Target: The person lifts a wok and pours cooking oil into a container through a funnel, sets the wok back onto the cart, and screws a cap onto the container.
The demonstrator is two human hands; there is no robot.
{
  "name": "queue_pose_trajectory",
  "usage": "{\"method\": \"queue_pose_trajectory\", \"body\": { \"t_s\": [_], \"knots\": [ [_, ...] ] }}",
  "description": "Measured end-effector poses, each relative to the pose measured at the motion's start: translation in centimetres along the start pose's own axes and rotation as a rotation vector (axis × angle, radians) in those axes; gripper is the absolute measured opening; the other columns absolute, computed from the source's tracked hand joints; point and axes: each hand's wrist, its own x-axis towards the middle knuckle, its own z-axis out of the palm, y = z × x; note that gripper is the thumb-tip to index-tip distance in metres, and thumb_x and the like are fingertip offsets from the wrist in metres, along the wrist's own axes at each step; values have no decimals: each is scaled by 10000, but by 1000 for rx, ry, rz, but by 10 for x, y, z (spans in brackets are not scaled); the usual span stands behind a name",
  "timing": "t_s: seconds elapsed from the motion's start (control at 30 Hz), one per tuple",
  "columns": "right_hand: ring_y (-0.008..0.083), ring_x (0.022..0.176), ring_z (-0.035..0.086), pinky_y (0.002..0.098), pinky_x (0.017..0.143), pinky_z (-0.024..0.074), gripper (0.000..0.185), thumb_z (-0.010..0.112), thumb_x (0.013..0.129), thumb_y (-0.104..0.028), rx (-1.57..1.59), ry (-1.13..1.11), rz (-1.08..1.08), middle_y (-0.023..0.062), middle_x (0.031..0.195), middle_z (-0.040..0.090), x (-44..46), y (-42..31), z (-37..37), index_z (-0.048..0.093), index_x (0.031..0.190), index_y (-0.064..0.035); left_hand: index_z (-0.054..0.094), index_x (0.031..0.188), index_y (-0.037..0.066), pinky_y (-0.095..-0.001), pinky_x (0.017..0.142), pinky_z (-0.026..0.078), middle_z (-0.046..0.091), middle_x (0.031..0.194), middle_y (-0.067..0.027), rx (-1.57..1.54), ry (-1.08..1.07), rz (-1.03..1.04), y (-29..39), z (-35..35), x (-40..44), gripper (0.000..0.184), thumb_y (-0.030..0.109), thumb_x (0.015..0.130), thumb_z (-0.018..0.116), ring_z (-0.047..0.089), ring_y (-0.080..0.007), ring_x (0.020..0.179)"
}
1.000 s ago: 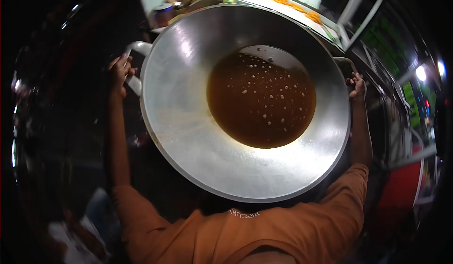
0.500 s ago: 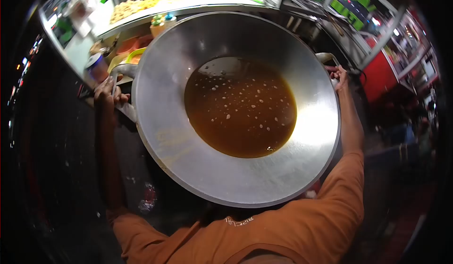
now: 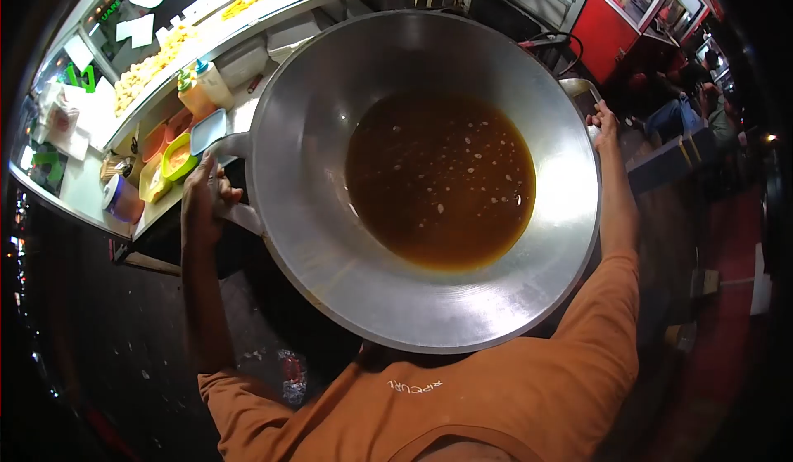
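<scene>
A large silver wok (image 3: 314, 239) fills the middle of the head view, held up in front of my orange shirt. Brown liquid (image 3: 438, 185) with pale bubbles on its surface lies in its bottom. My left hand (image 3: 206, 189) is closed around the metal loop handle on the wok's left side. On the right side, the fingers of my right hand (image 3: 605, 125) are wrapped round the other handle.
A lit glass food stall (image 3: 91, 136) with yellow fried pieces (image 3: 153, 70) stands at the left. Two squeeze bottles (image 3: 213, 84), colored bowls (image 3: 178, 158) and a jar (image 3: 122, 198) are on its shelf. A red cabinet (image 3: 607, 37) and a seated person (image 3: 712, 107) are at the right.
The stall's view has swung down and left, showing more of its shelf. The red cabinet and the seated person have come into clearer view. Both hands have kept hold of the wok, and its liquid has shifted slightly.
</scene>
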Motion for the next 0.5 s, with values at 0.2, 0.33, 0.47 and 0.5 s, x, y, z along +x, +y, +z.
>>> {"method": "queue_pose_trajectory", "body": {
  "t_s": [0.2, 0.33, 0.47, 0.5],
  "knots": [
    [60, 451, 329, 252, 543, 444, 330, 638, 819, -276, 4, 74, -20, -40, 556, 289, -19, 23, -35, 525, 922, 17, 492, 936, 27, -272, 532, 447, 314, 499, 36, 29, -97, -61, -24, 2, 34, 335, 344, 939, 385, 370, -86, 397],
    [68, 443, 337, 253, 546, 450, 321, 634, 822, -284, -41, 180, -68, -32, 557, 306, -35, 25, -53, 526, 904, 7, 490, 968, 30, -271, 535, 442, 311, 492, 40, 86, -183, -46, -40, 7, 76, 322, 336, 937, 394, 364, -80, 399],
    [69, 437, 328, 259, 536, 447, 248, 634, 824, -256, -35, 222, -66, -32, 541, 310, 11, 52, -85, 524, 789, -37, 474, 881, 58, -277, 541, 456, 341, 497, 28, 58, -261, -88, -101, 40, 115, 268, 317, 929, 419, 386, -85, 409],
    [68, 436, 330, 260, 529, 444, 239, 639, 820, -242, -49, 227, -86, -34, 540, 311, 16, 54, -89, 521, 777, -39, 475, 840, 67, -281, 551, 464, 380, 513, 16, 54, -262, -103, -115, 46, 123, 261, 311, 924, 434, 423, -100, 422]
  ]
}}
